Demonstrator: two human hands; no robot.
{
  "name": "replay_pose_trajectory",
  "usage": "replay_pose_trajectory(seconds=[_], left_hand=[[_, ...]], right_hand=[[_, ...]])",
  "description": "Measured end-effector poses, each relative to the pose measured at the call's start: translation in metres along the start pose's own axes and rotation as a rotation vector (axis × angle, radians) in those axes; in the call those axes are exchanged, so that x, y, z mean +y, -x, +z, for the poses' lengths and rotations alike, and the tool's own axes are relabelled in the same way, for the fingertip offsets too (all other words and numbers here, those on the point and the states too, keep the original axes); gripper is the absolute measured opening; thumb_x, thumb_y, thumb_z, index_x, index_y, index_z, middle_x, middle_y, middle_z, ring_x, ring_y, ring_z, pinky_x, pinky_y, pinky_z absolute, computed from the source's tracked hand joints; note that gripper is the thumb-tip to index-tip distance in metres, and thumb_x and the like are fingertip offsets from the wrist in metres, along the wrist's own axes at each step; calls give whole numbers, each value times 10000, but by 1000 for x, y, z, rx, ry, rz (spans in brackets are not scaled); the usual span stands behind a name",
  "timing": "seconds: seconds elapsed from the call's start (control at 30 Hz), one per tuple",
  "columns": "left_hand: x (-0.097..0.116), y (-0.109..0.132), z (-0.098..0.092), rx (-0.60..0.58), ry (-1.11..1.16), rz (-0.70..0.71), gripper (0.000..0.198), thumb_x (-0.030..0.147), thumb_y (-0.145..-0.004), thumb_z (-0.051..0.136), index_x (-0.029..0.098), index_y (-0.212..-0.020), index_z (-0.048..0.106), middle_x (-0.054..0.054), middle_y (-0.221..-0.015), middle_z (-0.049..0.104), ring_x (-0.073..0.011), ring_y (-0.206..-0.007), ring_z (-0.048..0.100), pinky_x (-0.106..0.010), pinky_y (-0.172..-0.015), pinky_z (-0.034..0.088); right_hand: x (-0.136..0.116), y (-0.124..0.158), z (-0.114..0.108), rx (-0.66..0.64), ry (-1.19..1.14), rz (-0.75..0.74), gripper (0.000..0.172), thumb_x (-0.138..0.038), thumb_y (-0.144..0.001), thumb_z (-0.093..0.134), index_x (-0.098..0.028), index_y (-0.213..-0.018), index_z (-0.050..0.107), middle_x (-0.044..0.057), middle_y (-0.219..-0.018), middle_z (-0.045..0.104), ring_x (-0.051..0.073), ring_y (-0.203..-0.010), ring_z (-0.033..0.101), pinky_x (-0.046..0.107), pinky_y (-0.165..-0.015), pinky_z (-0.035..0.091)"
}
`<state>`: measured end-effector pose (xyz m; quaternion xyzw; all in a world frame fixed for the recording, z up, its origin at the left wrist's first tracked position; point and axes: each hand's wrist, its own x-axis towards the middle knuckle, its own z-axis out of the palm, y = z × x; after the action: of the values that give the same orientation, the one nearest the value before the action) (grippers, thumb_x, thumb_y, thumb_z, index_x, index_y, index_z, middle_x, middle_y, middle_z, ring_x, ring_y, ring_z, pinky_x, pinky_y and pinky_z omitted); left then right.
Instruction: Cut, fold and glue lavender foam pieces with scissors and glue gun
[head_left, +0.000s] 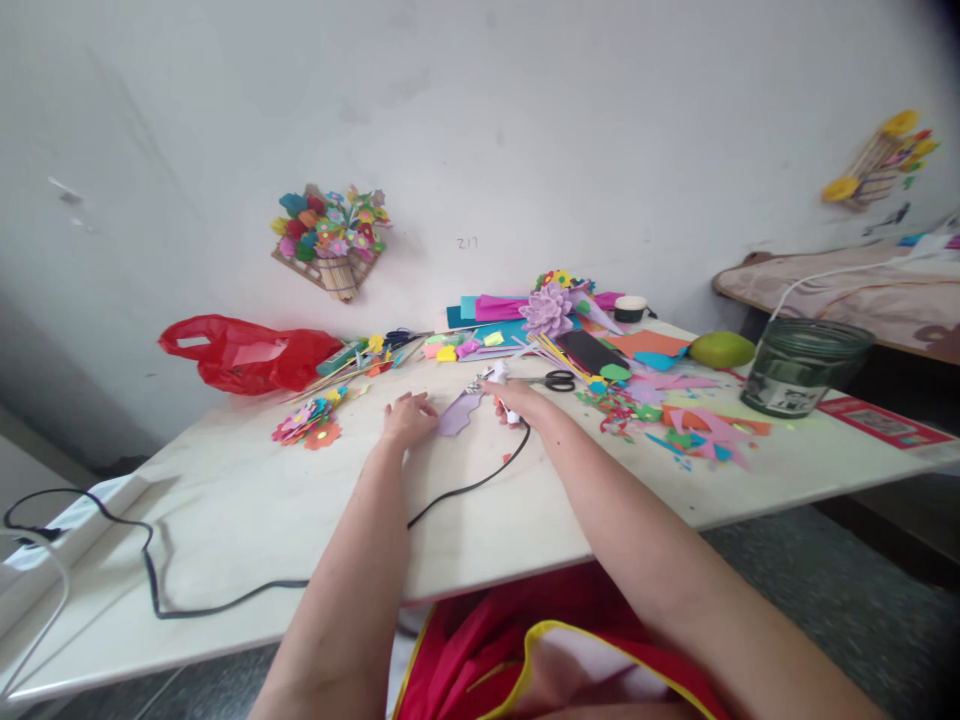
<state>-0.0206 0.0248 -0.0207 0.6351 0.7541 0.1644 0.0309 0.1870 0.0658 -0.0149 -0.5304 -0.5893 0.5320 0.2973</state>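
Observation:
My right hand (512,399) is wrapped round a white glue gun (498,376), whose black cord (480,486) trails back across the table. The gun's nozzle is over the upper end of a purple scalloped foam or paper piece (456,414) lying on the tabletop. Beside that piece, at its left edge, my left hand (409,417) rests on the table with its fingers apart and nothing visible in them. Just right of the gun lies a pair of black-handled scissors (559,381). Left of my left hand is a pile of colourful paper flowers (309,420).
A red plastic bag (247,352) lies at the back left. Toward the right are a phone (592,354), coloured scraps (701,436), a yellow-green fruit (721,350) and a dark green glass jar (802,372). A power strip (82,515) sits at the left edge.

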Motion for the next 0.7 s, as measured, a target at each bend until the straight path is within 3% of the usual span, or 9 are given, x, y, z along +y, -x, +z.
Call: replay_pose_trajectory(seconds=[0.33, 0.7], left_hand=[[8, 3, -1, 23, -9, 17, 136, 265, -617, 561, 275, -713, 657, 52, -1277, 496, -263, -1270, 297, -509, -1043, 161], [4, 3, -2, -4, 29, 36, 120, 255, -599, 550, 277, -671, 643, 64, -1269, 500, -259, -1275, 287, -546, -1029, 158]], right_hand=[[-4, 3, 3, -49, 34, -18, 418, -560, -722, 540, -148, -683, 479, -26, -482, 491, 88, -357, 488, 185, -320, 367], [-1, -1, 1, 81, -39, -13, 411, -534, -756, 509, -145, -624, 491, -16, -455, 492, 92, -383, 502, 172, -315, 353]])
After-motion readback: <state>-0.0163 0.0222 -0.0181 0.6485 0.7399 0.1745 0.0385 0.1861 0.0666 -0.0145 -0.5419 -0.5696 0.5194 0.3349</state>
